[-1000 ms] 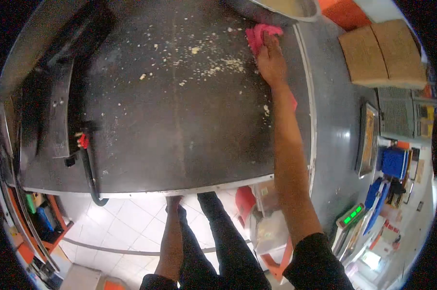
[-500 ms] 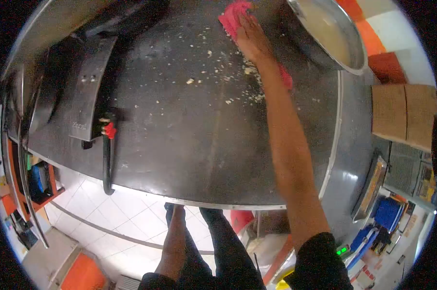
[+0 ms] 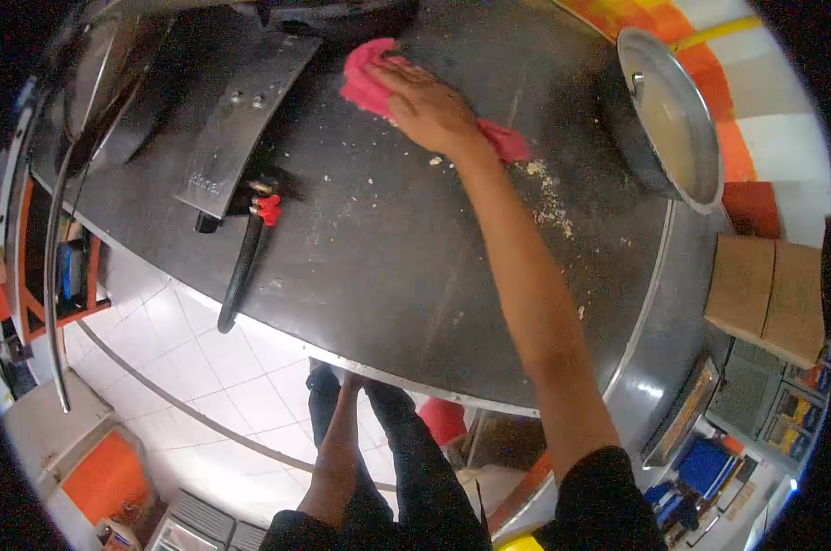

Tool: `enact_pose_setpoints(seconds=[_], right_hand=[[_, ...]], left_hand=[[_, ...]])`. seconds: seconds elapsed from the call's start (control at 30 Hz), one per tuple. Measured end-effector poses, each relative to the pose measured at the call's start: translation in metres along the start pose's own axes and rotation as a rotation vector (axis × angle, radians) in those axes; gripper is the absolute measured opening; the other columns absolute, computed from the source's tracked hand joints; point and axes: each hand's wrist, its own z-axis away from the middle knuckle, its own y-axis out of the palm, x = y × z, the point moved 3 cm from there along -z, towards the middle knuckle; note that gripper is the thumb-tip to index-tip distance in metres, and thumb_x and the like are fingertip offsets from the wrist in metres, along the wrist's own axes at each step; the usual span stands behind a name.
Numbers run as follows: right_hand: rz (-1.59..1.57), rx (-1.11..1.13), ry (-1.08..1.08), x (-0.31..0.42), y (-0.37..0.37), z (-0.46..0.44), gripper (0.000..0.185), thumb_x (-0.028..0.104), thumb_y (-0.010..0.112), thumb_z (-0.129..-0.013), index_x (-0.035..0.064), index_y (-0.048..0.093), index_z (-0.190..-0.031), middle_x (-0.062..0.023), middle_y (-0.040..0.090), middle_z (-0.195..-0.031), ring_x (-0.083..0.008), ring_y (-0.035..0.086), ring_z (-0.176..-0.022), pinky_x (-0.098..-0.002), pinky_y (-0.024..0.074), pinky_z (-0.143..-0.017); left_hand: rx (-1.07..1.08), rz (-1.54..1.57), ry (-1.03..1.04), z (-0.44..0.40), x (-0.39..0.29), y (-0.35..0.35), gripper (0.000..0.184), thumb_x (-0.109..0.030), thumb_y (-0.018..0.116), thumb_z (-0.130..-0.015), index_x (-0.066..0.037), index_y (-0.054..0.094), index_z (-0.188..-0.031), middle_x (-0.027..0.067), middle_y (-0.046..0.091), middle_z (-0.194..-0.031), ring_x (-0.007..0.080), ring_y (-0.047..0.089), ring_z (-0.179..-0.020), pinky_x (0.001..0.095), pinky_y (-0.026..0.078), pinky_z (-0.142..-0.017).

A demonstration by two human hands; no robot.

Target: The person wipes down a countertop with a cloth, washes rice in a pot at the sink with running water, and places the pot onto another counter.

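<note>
While on cloth (image 3: 364, 84), R hand (image 3: 434, 110) inside edges (image 3: 424, 392)

Single head cam, worn up top, looks fwd & down over arms and worktop (image 3: 369, 248).

A cardboard box (image 3: 766, 294) sits near a metal bowl (image 3: 713, 151) and a shallow tray (image 3: 680, 418).

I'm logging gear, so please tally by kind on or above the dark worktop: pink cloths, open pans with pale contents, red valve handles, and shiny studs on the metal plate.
Pink cloth: 1
Open pan with pale contents: 1
Red valve handle: 1
Shiny studs: 2
Total: 5
</note>
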Motion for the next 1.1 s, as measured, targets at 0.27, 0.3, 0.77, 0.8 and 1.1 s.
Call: enact_pose_setpoints(seconds=[0.27, 0.3, 0.77, 0.8, 1.1], right_hand=[[-0.228, 0.120, -0.158, 0.069, 0.029, -0.011, 0.042, 0.013, 0.045, -0.084, 0.0122, 0.051, -0.125, -0.0098, 0.050, -0.129, -0.0241, 0.042, -0.124, -0.0412, 0.0248, -0.110], [-0.262, 0.158, -0.216, 0.077, 0.029, -0.010, 0.041, 0.011, 0.045, -0.083, 0.0120, 0.052, -0.124, -0.0094, 0.052, -0.128, -0.0230, 0.043, -0.123, -0.0421, 0.0245, -0.109], [-0.516, 0.266, -0.364, 0.130, 0.011, 0.052, 0.033, -0.001, 0.044, -0.073, 0.0094, 0.068, -0.093, -0.0059, 0.065, -0.103, -0.0192, 0.055, -0.107, -0.0446, 0.0245, -0.110], [-0.545, 0.289, -0.361, 0.135, 0.006, 0.062, 0.028, -0.001, 0.044, -0.073, 0.0088, 0.068, -0.085, -0.0048, 0.065, -0.100, -0.0192, 0.056, -0.104, -0.0441, 0.0245, -0.110], [-0.807, 0.080, 0.012, 0.125, -0.095, 0.133, 0.015, 0.004, 0.050, -0.076, 0.0067, 0.060, -0.064, -0.0092, 0.064, -0.083, -0.0240, 0.061, -0.082, -0.0348, 0.0473, -0.077]], left_hand=[[0.029, -0.155, 0.004, -0.020, -0.056, 0.007, 0.039, -0.038, 0.056, -0.083, -0.014, 0.055, -0.114, 0.0082, 0.062, -0.102, 0.0228, 0.060, -0.087, 0.0375, 0.048, -0.069], [0.034, -0.179, 0.002, -0.022, -0.060, 0.007, 0.040, -0.038, 0.056, -0.083, -0.014, 0.055, -0.115, 0.0082, 0.062, -0.102, 0.0228, 0.060, -0.088, 0.0376, 0.048, -0.070], [0.104, -0.279, 0.021, -0.021, -0.066, 0.019, 0.045, -0.040, 0.057, -0.083, -0.014, 0.054, -0.120, 0.0094, 0.062, -0.111, 0.0252, 0.060, -0.098, 0.0390, 0.047, -0.078], [0.111, -0.242, -0.073, -0.021, -0.064, 0.018, 0.047, -0.041, 0.059, -0.080, -0.014, 0.056, -0.117, 0.0115, 0.062, -0.110, 0.0280, 0.060, -0.100, 0.0395, 0.047, -0.081], [0.085, -0.115, -0.058, -0.012, -0.062, 0.002, 0.029, -0.034, 0.060, -0.079, -0.011, 0.065, -0.095, 0.0140, 0.067, -0.089, 0.0288, 0.065, -0.084, 0.0405, 0.050, -0.070]])
